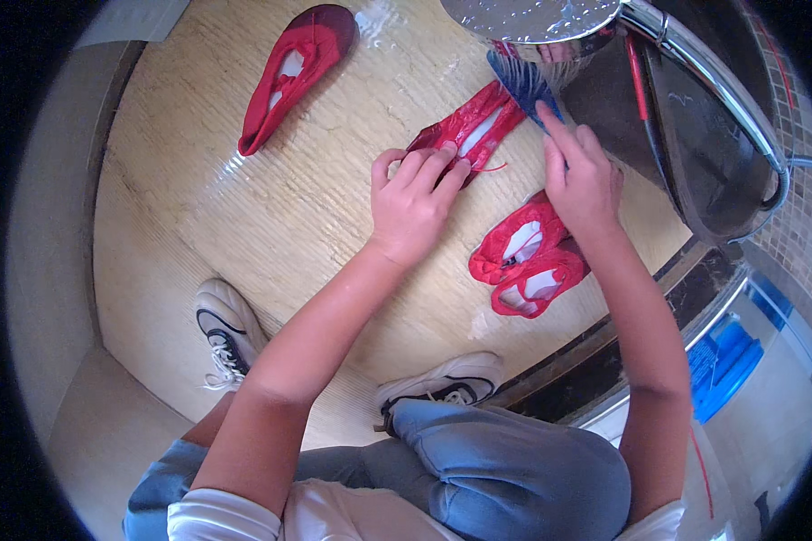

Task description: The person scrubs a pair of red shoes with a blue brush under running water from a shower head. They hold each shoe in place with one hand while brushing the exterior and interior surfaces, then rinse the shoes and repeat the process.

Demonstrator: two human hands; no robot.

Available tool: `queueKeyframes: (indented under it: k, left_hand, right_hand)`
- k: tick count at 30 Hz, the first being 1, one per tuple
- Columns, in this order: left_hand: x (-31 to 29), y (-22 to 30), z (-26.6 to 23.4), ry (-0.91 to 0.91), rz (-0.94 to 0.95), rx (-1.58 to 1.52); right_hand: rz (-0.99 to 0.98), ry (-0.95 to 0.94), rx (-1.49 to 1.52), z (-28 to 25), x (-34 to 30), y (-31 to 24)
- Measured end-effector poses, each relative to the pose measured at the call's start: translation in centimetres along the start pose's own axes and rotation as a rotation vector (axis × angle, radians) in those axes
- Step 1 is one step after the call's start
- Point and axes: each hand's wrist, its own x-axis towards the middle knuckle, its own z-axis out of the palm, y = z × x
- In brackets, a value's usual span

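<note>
A wet red cloth slipper [499, 122] with a white insole lies on the floor in front of me. My left hand [415, 194] presses its near end down with closed fingers. In my right hand [584, 171] is a blue scrub brush [530, 83] with pale bristles, its handle gripped and my index finger stretched along it. The brush is at the slipper's far end; whether the bristles touch it I cannot tell. Beside my right wrist lie two more red slippers [537, 257] close together. Another red slipper [298, 77] lies apart at the far left.
A large chrome shower head [532, 18] with a curved chrome arm [722, 72] hangs over the far right. Behind it stands a dark basin [704, 135]. A blue plastic item [726, 365] lies at the right. My shoes [226, 329] stand on the wet ribbed floor [171, 216].
</note>
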Motion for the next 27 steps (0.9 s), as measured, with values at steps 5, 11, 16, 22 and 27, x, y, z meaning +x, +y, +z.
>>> queueKeyframes:
  k: [5, 11, 16, 22, 27]
  left_hand:
    - [0.0, 0.0, -0.2, -0.012, -0.02, -0.024]
    - [0.0, -0.4, 0.0, -0.002, -0.03, -0.041]
    - [0.0, -0.2, -0.8, -0.064, -0.074, -0.079]
    - [-1.3, -0.1, -0.2, -0.089, -0.068, -0.064]
    - [-1.0, 0.2, -0.6, -0.096, -0.083, -0.098]
  right_hand:
    - [-0.103, -0.171, 0.056, 0.3, -3.0, -2.7]
    - [-0.046, -0.011, 0.029, 0.3, -1.1, -0.8]
    - [-0.086, -0.108, -0.05, 0.7, -2.9, -0.4]
    - [-0.112, -0.197, 0.057, -0.8, -3.5, -1.9]
    - [-0.066, 0.029, 0.052, -0.1, -1.6, 1.8]
